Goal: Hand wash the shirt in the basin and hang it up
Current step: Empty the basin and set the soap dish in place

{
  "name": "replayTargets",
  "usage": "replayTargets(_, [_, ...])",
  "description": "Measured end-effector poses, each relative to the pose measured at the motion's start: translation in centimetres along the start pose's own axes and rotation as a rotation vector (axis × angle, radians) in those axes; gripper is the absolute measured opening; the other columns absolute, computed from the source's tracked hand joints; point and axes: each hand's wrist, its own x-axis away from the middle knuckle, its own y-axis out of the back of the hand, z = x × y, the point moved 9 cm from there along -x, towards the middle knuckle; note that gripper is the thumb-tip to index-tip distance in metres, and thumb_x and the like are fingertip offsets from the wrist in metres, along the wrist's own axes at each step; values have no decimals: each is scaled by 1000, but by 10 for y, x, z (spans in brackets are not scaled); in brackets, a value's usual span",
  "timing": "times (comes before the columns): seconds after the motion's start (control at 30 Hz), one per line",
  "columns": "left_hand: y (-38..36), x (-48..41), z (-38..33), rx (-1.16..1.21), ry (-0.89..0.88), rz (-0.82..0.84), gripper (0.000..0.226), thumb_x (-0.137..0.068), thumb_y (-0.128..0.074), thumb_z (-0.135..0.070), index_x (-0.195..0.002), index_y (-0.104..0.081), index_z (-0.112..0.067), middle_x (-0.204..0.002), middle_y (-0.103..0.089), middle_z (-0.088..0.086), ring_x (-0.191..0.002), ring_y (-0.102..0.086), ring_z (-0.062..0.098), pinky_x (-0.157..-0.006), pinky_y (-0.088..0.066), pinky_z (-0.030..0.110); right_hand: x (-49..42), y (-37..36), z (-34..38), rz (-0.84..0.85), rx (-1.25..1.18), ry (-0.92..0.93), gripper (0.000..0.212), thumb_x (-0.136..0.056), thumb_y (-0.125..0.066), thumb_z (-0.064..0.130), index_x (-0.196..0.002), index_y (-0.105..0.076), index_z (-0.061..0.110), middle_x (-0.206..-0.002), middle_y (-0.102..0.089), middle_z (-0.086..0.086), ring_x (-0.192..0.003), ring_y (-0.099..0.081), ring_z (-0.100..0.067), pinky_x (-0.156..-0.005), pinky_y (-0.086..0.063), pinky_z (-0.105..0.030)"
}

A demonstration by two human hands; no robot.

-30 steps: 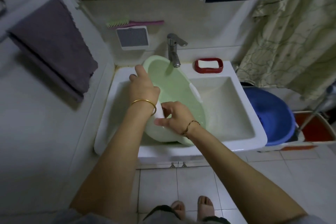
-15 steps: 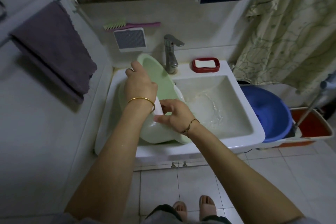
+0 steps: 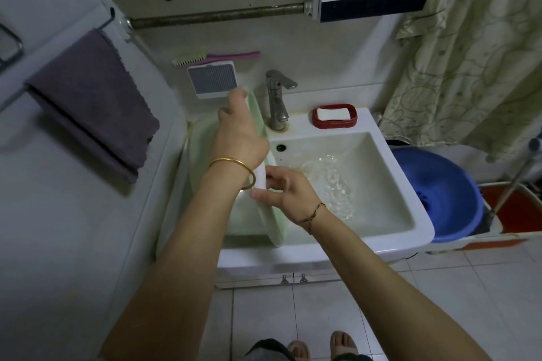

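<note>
- The pale green plastic basin (image 3: 205,173) stood tipped almost on edge in the left half of the white ceramic sink (image 3: 381,199). Its open side faced the sink's middle, where water (image 3: 331,182) splashed over the sink floor.
- The left hand (image 3: 239,135) had its grip clamped on the basin's far rim, toward the back of the sink. The right hand (image 3: 286,190) had its grip pinched on the near rim, toward the sink's front, at a white patch of the rim.
- The basin looked stiff and thin-walled, and likely light once drained. It was wet, so probably slippery, and the rim taken at two opposite points seemed the safest hold.
- The shirt was not to be seen in or around the sink. As wet cloth it would probably be limp, heavy and dripping, best gathered in both hands and then held by the shoulders for hanging.
- The basin's inside was turned away and partly behind both hands, so whether the shirt lay in it could not be told.
- A dark lump (image 3: 423,196) in the round blue plastic tub (image 3: 440,179) right of the sink was too dim to identify.
- The left fingertips were hidden behind the rim.
</note>
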Motion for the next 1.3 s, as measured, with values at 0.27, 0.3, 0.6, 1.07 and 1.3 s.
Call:
replayTargets(0.27, [-2, -6, -37, -103, -178, 5, 71, -81, -59, 1, -137, -24, -27, -131, -44, 12, -93, -57, 33, -76, -46, 38, -1, 2, 1, 25, -368, -11, 26, -84, -61, -8, -106, -63, 4, -84, -72, 6, -83, -66, -7, -75, -52, -20])
replayTargets(0.3, [-3, -6, -41, -116, -193, 5, 71, -80, -59, 0, -136, -25, -27, -131, -45, 12, -98, -58, 35, -79, -48, 40, -2, 3, 1, 27, -385, -10, 26, -84, -59, -10, -107, -62, 3, -84, -72, 6, -83, -67, -8, -75, -52, -20])
replayTargets(0.6, [-20, -6, -63, -194, -252, 9, 66, -82, -55, 2, -133, -27, -29, -123, -47, 10, -90, -59, 37, -78, -50, 41, -1, 19, -1, -4, -412, -20, 24, -82, -61, -11, -92, -63, 11, -79, -72, 8, -79, -66, -5, -73, -50, -17])
replayTargets(1.07, [-23, -7, -76, -218, -255, -25, 69, -81, -57, 3, -135, -26, -27, -119, -48, 12, -87, -59, 35, -71, -46, 38, 6, 31, 14, 23, -381, -12, 21, -85, -55, -13, -92, -59, 6, -64, -68, 13, -58, -60, 3, -57, -44, -8])
replayTargets(1.3, [2, -10, -59, -4, -124, -53, 71, -78, -58, -2, -137, -26, -24, -127, -43, 15, -97, -55, 35, -77, -41, 34, 5, 41, 38, -25, -88, 45, 15, -83, -67, 4, -98, -67, 8, -85, -69, -8, -78, -63, -16, -69, -52, -24])
